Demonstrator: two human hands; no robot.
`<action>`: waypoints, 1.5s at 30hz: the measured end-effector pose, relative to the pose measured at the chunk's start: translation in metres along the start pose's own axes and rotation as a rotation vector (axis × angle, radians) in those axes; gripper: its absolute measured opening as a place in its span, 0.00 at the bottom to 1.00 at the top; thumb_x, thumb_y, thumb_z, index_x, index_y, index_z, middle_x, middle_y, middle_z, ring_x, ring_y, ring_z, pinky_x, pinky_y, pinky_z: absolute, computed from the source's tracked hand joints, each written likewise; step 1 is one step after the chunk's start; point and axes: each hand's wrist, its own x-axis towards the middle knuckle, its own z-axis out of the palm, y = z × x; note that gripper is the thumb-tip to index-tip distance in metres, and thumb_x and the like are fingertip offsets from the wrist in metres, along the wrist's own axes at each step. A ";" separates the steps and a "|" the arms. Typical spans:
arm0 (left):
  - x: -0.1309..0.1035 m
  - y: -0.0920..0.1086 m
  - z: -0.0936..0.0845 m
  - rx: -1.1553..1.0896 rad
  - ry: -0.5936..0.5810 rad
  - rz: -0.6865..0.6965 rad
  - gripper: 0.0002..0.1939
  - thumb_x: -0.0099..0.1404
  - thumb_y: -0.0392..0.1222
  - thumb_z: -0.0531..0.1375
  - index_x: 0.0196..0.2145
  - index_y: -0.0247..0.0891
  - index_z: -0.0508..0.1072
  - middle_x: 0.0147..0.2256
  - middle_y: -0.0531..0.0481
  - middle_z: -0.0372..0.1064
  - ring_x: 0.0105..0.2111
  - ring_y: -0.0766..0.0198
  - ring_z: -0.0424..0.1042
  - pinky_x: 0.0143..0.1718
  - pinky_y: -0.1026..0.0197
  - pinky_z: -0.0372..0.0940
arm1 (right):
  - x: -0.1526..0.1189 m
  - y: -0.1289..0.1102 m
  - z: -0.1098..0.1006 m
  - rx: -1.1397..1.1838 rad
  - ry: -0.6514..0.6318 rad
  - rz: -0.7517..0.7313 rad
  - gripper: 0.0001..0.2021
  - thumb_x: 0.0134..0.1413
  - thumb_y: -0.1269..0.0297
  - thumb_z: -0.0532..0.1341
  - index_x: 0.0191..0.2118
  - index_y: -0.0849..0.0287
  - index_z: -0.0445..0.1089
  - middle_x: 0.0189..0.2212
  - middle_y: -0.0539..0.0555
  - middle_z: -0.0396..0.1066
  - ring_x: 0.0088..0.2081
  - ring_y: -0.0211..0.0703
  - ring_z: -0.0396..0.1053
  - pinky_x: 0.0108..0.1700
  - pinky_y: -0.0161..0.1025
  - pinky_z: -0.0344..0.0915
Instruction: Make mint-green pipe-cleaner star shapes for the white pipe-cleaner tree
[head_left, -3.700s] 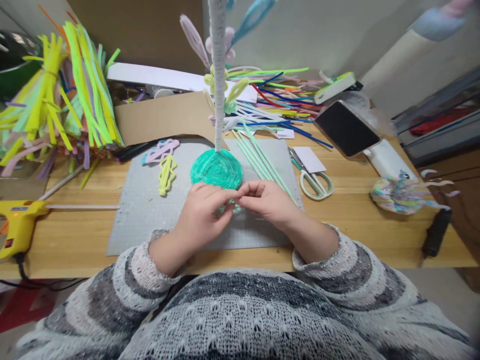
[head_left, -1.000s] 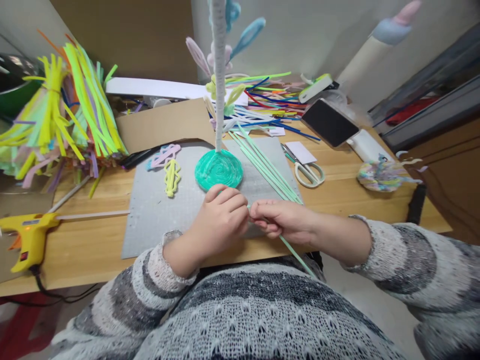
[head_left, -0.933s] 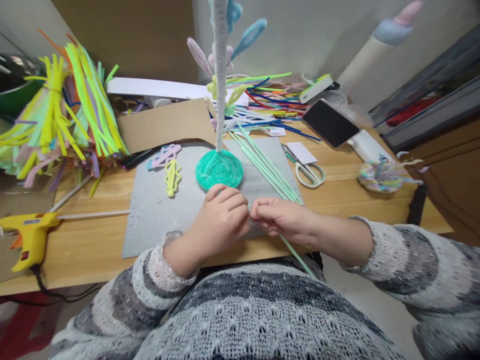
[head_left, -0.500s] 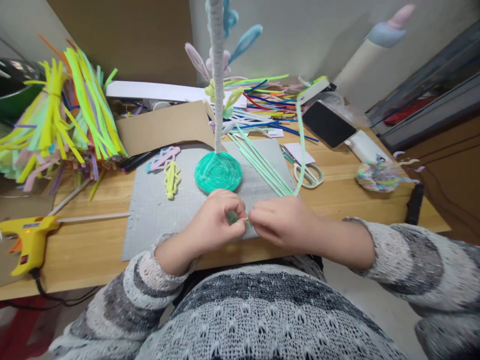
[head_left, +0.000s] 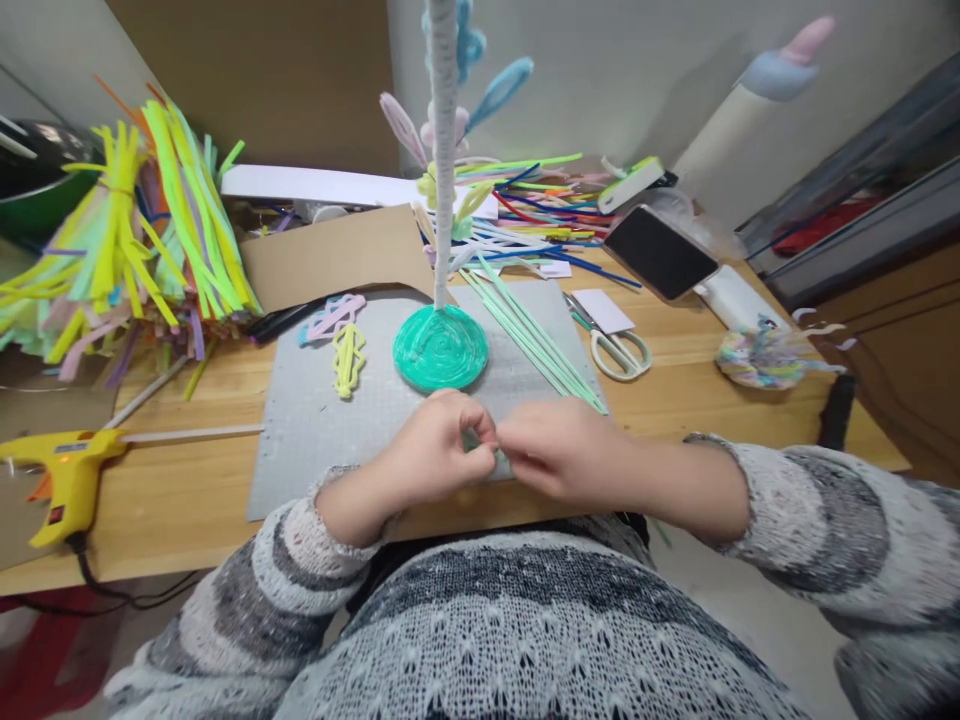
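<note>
My left hand point(head_left: 442, 445) and my right hand point(head_left: 566, 450) meet over the near edge of the grey cutting mat point(head_left: 300, 440), fingertips pinched together. Between them is a light green pipe cleaner, mostly hidden by the fingers; a blurred green end point(head_left: 660, 533) shows below my right wrist. Just beyond my hands is a round green coiled base point(head_left: 440, 348) with a white wrapped stem point(head_left: 444, 150) standing on it. Several mint green pipe cleaners point(head_left: 536, 345) lie to its right. A yellow zigzag piece point(head_left: 348, 360) and a pink-and-blue one point(head_left: 334, 318) lie to its left.
Scissors point(head_left: 621, 352) lie right of the mat, with a phone point(head_left: 661, 250) behind. A yellow glue gun point(head_left: 71, 475) is at the left, below bundled pipe cleaners point(head_left: 180, 220). Cardboard point(head_left: 337, 255) and loose coloured pipe cleaners point(head_left: 540, 205) lie at the back.
The long green strand that rose from my right hand has swung down out of its upright position. My right hand is blurred by turning; my left hand stays almost where it was.
</note>
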 end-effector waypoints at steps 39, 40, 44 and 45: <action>0.007 -0.003 -0.009 -0.422 -0.148 -0.409 0.10 0.56 0.44 0.63 0.28 0.33 0.76 0.29 0.47 0.75 0.29 0.66 0.69 0.34 0.61 0.64 | 0.013 -0.001 -0.015 -0.053 0.033 0.179 0.07 0.48 0.69 0.58 0.23 0.58 0.60 0.19 0.45 0.57 0.23 0.32 0.54 0.25 0.32 0.51; 0.006 -0.004 -0.008 -0.395 -0.136 -0.407 0.10 0.56 0.44 0.63 0.28 0.33 0.77 0.28 0.47 0.75 0.29 0.65 0.69 0.34 0.61 0.64 | 0.014 -0.002 -0.015 -0.026 0.012 0.228 0.06 0.48 0.69 0.58 0.23 0.58 0.60 0.19 0.45 0.58 0.23 0.33 0.55 0.25 0.33 0.52; 0.006 -0.004 -0.007 -0.330 -0.136 -0.365 0.10 0.56 0.44 0.62 0.27 0.34 0.76 0.27 0.48 0.74 0.30 0.65 0.69 0.34 0.61 0.63 | 0.015 -0.005 -0.015 0.025 -0.072 0.242 0.05 0.50 0.70 0.56 0.25 0.58 0.62 0.21 0.46 0.59 0.24 0.33 0.56 0.27 0.33 0.53; 0.006 -0.003 -0.007 -0.322 -0.138 -0.347 0.10 0.57 0.44 0.61 0.26 0.34 0.76 0.26 0.48 0.74 0.29 0.65 0.68 0.34 0.61 0.63 | 0.015 -0.006 -0.015 0.032 -0.079 0.215 0.06 0.51 0.70 0.56 0.25 0.58 0.61 0.21 0.46 0.58 0.25 0.33 0.55 0.27 0.33 0.53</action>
